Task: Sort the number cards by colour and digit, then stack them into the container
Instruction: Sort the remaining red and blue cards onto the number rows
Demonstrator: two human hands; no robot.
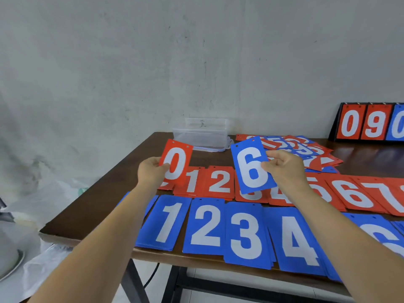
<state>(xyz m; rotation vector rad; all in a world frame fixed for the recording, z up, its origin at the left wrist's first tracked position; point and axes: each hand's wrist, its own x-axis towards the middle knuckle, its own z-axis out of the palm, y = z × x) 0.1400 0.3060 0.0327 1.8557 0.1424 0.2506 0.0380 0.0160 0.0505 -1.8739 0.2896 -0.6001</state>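
Note:
My left hand (150, 170) pinches a red 0 card (177, 162) above the left end of the red row. My right hand (284, 167) pinches a blue 6 card (251, 167) over the red 3 pile. On the dark table (105, 193) lies a far row of red piles, such as the red 2 pile (218, 180), and a near row of blue piles, such as the blue 3 pile (244, 235). A loose heap of unsorted cards (306, 149) lies behind my right hand. A clear plastic container (201, 134) stands at the back by the wall.
A black scoreboard stand (369, 123) showing 0, 9, 0 sits at the back right. The table's left edge drops off to white plastic sheeting (43, 193) on the floor. A grey wall runs close behind the table.

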